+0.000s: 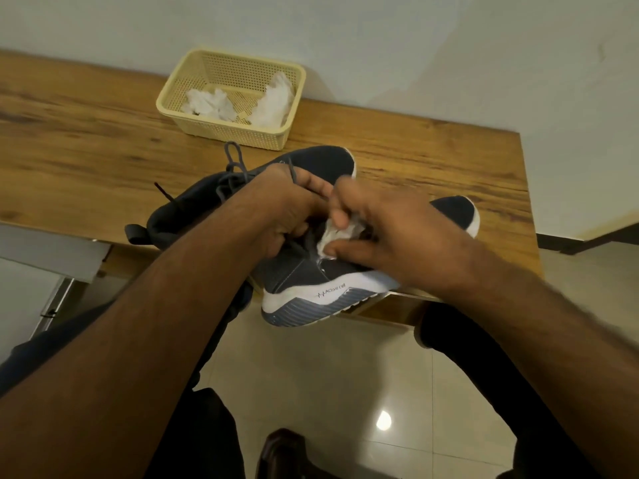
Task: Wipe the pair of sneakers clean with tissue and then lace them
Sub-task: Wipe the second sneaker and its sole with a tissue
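near sneaker [311,285], heel off the surface [432,157] edge: my left hand [287,205] grips its laces to steady it; right hand [377,223] pinches tissue [332,235] for wiping.

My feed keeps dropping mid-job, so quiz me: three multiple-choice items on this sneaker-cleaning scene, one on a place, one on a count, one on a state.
1. Where is the cream plastic basket?
A. On the wooden table by the wall
B. On the floor
C. On the person's lap

2. How many crumpled tissue wads lie in the basket?
A. None
B. Two
C. Five

3. What is the right hand doing?
A. Hanging idle
B. Resting flat on the table
C. Pinching a white tissue against the near sneaker

Answers: 1 A, it sits on the table next to the wall. 2 B, one wad at each end. 3 C, fingers curl round the tissue on the sneaker's upper.
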